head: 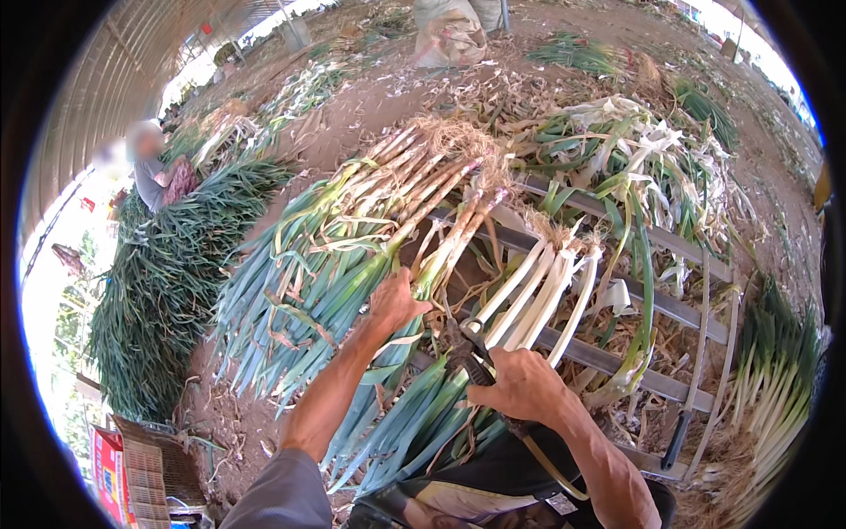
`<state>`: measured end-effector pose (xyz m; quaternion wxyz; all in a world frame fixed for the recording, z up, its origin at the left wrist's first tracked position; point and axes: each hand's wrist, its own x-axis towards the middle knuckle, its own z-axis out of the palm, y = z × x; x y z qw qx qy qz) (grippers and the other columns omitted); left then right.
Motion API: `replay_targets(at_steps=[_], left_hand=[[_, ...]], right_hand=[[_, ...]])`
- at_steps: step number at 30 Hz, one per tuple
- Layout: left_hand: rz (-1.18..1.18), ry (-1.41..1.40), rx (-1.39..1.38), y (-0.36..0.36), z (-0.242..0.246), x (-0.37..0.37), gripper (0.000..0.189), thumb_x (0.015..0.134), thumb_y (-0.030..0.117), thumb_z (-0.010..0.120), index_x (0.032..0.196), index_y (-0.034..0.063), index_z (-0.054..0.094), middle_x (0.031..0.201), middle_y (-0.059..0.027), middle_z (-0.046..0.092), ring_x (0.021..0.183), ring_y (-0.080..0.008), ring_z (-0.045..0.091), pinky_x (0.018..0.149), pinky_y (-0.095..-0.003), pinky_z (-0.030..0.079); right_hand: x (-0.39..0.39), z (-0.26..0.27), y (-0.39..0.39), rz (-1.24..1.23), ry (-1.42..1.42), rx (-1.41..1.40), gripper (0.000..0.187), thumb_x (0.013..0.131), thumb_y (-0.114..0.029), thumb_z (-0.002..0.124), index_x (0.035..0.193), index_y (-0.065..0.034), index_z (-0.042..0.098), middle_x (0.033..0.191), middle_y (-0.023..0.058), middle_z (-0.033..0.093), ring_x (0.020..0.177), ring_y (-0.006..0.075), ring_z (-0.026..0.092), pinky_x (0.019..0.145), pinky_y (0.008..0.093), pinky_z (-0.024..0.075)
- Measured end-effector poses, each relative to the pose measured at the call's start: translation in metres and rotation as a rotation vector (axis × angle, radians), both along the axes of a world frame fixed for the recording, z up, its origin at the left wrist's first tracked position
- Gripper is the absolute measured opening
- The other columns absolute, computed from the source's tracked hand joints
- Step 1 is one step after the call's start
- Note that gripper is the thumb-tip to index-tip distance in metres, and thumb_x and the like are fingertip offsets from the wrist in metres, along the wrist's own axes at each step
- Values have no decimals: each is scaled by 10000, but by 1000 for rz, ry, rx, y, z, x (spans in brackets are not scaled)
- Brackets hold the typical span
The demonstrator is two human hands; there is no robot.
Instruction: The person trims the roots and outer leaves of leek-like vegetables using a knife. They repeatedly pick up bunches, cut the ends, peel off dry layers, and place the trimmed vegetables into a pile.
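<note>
Across a slatted metal rack [651, 383] lies a heap of unpeeled long green onions [396, 178], with dry roots at the far end and green leaves towards me. My left hand [394, 301] is at the stalks where white turns to green, its thumb spread to the right. Its fingertips are hidden among the leaves, so a grip cannot be made out. My right hand [522, 383] holds a dark air blow gun [472, 360], whose thin nozzle points at the unpeeled stalks. A yellowish hose [552, 469] runs from its handle. Several clean white onions [529, 291] lie just beyond this hand.
Stripped leaves and skins [634, 145] are heaped beyond the rack. A black-handled knife [675, 440] rests at the rack's right end, near bundled onions [770, 377]. At left are a large onion pile [172, 291], a person [151, 175] and a basket [145, 469]. Sacks [449, 40] stand behind.
</note>
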<state>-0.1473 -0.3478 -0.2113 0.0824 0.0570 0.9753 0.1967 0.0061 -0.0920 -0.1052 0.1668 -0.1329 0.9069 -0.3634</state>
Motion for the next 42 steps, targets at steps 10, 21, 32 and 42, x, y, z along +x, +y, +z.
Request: replay_targets(at_steps=[10,21,32,42], left_hand=[[-155,95,188,-27,-31,3,619,706,379,833,1172,17,647,1149,-206,623,1097,-382,615,939,-454,501],[-118,309,-160,19,-2,26,466,737,321,804,1064,12,683,1096,-206,554,1062,-388,553,917,-508,431],[-123,175,-279,25,8,21,450,810,326,775,1068,-27,670,1095,-186,596,1046,-345,582,933,-502,415],[-86,216,-214,20,-3,19,474,723,213,775,1092,-32,606,1090,-231,626,1004,-380,608,892,-510,456]], right_hand=[[-9,-6,-15,72,-1,43,526,747,-400,736,772,108,602,609,252,613,608,449,661,612,477,549],[-54,-13,-8,-95,-6,52,483,718,-347,693,744,133,648,616,281,622,610,427,671,625,485,552],[-97,-20,-6,-116,-21,41,491,692,-388,697,645,92,602,515,152,543,499,264,558,479,433,461],[-147,-16,-4,-177,-18,115,409,686,-306,659,768,93,691,695,238,669,646,372,678,634,462,548]])
